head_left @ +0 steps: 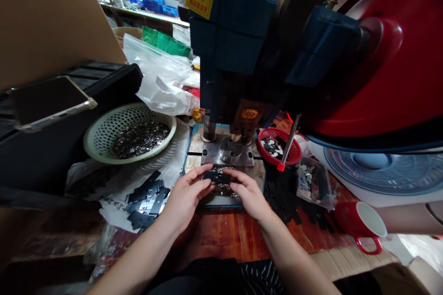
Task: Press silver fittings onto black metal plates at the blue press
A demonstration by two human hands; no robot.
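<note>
Black plastic makes up the box (114, 78) at the left of the frame, where a phone (44, 99) lies face up. Just right of it, a pale green colander (100, 124) holds a heap of small metal bits (138, 140). Below the colander, at lower left of centre, dark pieces (148, 200) lie in a loose pile on white paper (117, 214); a brushing forearm could scatter them.

At the centre, the person's left hand (185, 198) pinches the left end of a dark strip (217, 177) between thumb and forefinger. The strip sits level, just in front of the metal block (231, 153) under the blue press (238, 32). Scraps (224, 191) lie around it, and one caught beneath could tilt the strip and spoil how it seats. The graver risk is fingers under the press head: if it came down while they reached in, they would be crushed.

Right of centre, the right hand (251, 193) pinches the other end, thumb and forefinger close together; how firmly either hand grips cannot be told.

Farther right are a red basket (268, 156) and a clear box (321, 193), both holding small pieces. At lower right, a red mug (349, 221) stands near the box; a careless elbow could tip it, perhaps wetting the parts if it holds drink.
</note>
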